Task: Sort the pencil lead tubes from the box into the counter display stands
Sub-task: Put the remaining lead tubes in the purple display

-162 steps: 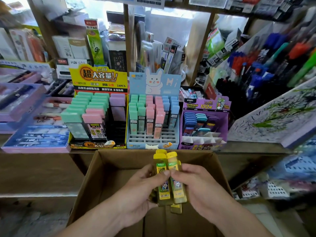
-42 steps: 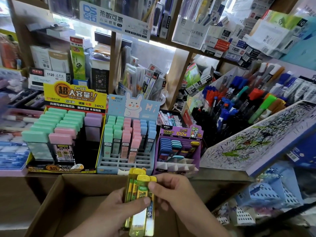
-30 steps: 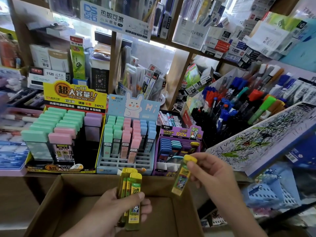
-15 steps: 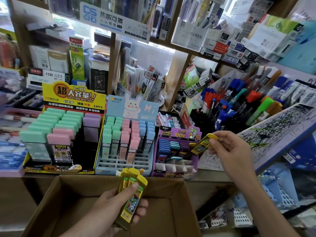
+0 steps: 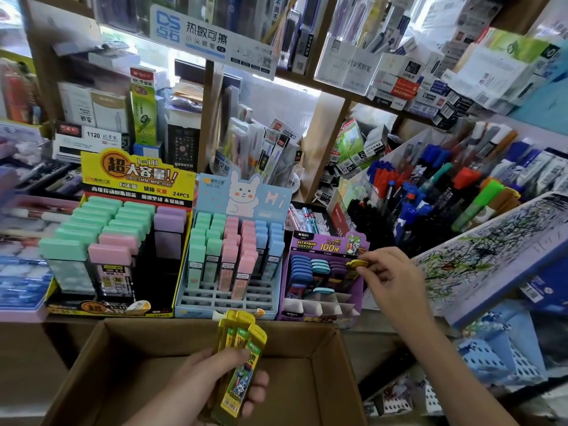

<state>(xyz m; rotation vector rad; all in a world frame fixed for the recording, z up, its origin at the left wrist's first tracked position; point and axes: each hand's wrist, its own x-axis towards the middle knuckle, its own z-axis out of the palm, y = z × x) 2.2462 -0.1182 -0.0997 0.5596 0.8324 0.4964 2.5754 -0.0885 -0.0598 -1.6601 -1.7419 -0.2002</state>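
Note:
My left hand (image 5: pixel 215 385) grips a bundle of yellow pencil lead tubes (image 5: pixel 241 358) above the open cardboard box (image 5: pixel 92 373). My right hand (image 5: pixel 390 278) pinches a single yellow-capped lead tube (image 5: pixel 356 263) at the right rear column of the purple display stand (image 5: pixel 325 272); most of that tube is sunk among the slots. The stand holds blue, teal and purple capped tubes, and its front slots are vacant. To its left stand the light blue rabbit stand (image 5: pixel 230 256) and the yellow-black stand (image 5: pixel 123 241), both holding pastel tubes.
A tilted scribble pad (image 5: pixel 479 259) sits right of the purple stand. Marker pens (image 5: pixel 445 186) fill racks behind it. Shelves of boxed stationery rise behind the counter. Pale blue baskets (image 5: pixel 498 358) hang lower right. Trays of goods lie at the far left.
My right hand took one yellow tube from the bundle, carried it up and right, and now lowers it into the purple stand. My left hand keeps the remaining tubes over the box.

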